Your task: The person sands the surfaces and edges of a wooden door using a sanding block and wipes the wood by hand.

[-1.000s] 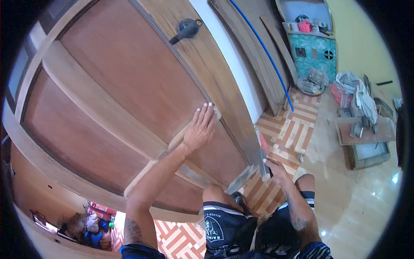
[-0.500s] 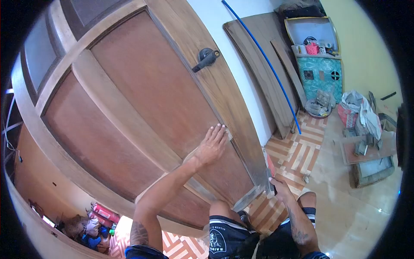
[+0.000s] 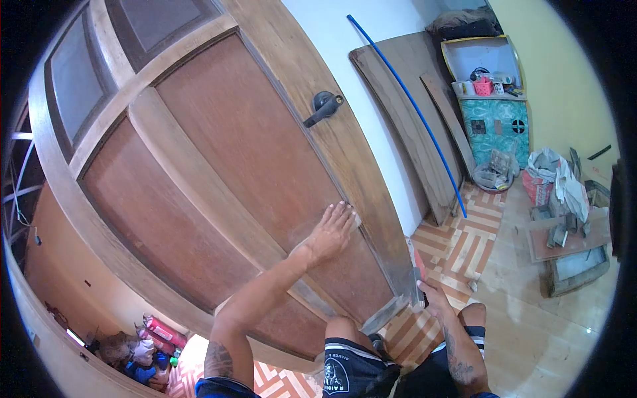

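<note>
A wooden door [image 3: 219, 152] with reddish-brown panels and a dark lever handle [image 3: 324, 108] fills the left and middle of the view. My left hand [image 3: 332, 232] lies on a lower panel at its right-hand moulding, fingers stretched together. Under the fingertips shows the edge of a small pale sheet [image 3: 356, 221], which looks like sandpaper. Low by the door's edge, my right hand [image 3: 434, 298] is closed around something dark, mostly hidden by the fingers. A grey strip and a reddish patch show just above it; I cannot tell whether they belong together.
Brown boards [image 3: 405, 119] and a blue pipe [image 3: 411, 99] lean on the white wall. Behind stands a green-fronted cabinet [image 3: 494, 126]. Sacks [image 3: 557, 179] and scraps lie at right on the tiled floor [image 3: 458, 229]. Red cylinders [image 3: 162, 331] sit at lower left beyond the door.
The head view has tilted slightly, so the door and room sit lower. My left hand has slid a little up along the panel's edge. My right hand stays about where it was.
</note>
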`<action>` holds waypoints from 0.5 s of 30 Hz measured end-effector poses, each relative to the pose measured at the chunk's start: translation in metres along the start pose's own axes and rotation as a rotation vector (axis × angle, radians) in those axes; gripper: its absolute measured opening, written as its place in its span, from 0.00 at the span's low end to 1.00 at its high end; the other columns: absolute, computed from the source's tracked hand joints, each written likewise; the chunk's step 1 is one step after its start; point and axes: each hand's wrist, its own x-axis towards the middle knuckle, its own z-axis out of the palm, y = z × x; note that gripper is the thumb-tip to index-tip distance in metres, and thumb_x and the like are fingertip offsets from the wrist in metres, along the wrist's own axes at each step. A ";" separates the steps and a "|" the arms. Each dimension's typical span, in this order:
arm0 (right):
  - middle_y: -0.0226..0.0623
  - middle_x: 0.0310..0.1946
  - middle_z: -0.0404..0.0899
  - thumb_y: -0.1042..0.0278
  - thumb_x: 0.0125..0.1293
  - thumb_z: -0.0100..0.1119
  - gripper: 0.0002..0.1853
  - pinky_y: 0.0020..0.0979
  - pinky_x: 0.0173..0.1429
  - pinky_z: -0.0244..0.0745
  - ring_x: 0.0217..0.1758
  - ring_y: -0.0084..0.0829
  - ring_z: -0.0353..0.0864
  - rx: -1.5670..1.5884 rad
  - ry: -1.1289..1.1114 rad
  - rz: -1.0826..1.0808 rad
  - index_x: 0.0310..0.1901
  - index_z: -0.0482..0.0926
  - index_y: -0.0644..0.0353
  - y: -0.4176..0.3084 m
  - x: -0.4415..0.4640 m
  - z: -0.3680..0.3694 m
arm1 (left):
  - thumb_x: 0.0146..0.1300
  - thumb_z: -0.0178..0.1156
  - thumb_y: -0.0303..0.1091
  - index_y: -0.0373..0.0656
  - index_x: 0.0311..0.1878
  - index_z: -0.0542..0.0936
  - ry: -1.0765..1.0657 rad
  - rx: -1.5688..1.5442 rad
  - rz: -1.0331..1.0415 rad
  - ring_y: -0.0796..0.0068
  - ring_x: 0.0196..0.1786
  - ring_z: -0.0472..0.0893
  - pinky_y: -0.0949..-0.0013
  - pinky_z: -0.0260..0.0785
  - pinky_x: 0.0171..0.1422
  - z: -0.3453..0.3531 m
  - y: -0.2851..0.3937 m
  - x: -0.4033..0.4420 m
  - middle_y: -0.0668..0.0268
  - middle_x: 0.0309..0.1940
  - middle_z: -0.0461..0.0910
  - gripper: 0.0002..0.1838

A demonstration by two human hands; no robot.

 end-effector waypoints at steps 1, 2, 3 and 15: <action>0.41 0.37 0.84 0.65 0.70 0.62 0.17 0.37 0.37 0.82 0.34 0.33 0.85 -0.008 0.016 0.004 0.52 0.79 0.70 0.002 0.002 -0.002 | 0.65 0.54 0.38 0.31 0.70 0.67 -0.011 -0.002 0.003 0.48 0.77 0.59 0.47 0.50 0.80 0.001 0.001 -0.001 0.48 0.71 0.65 0.32; 0.42 0.37 0.84 0.66 0.71 0.60 0.16 0.39 0.37 0.82 0.33 0.35 0.85 -0.015 0.031 0.006 0.52 0.78 0.71 0.004 0.004 -0.004 | 0.65 0.53 0.38 0.31 0.70 0.67 -0.021 -0.002 0.008 0.48 0.77 0.59 0.47 0.50 0.80 0.001 0.001 -0.001 0.48 0.71 0.65 0.32; 0.43 0.37 0.83 0.68 0.72 0.59 0.16 0.41 0.37 0.83 0.33 0.37 0.85 -0.022 0.046 0.006 0.52 0.78 0.73 0.001 0.004 -0.001 | 0.65 0.53 0.38 0.31 0.70 0.66 -0.021 -0.003 0.008 0.48 0.77 0.59 0.47 0.49 0.80 0.003 0.000 0.000 0.48 0.71 0.65 0.32; 0.38 0.41 0.85 0.68 0.73 0.57 0.13 0.32 0.46 0.82 0.39 0.29 0.85 0.001 -0.073 -0.022 0.52 0.79 0.70 -0.001 0.002 -0.005 | 0.66 0.52 0.40 0.32 0.69 0.68 -0.095 -0.001 0.001 0.48 0.76 0.60 0.46 0.49 0.80 -0.002 0.000 0.005 0.48 0.71 0.66 0.31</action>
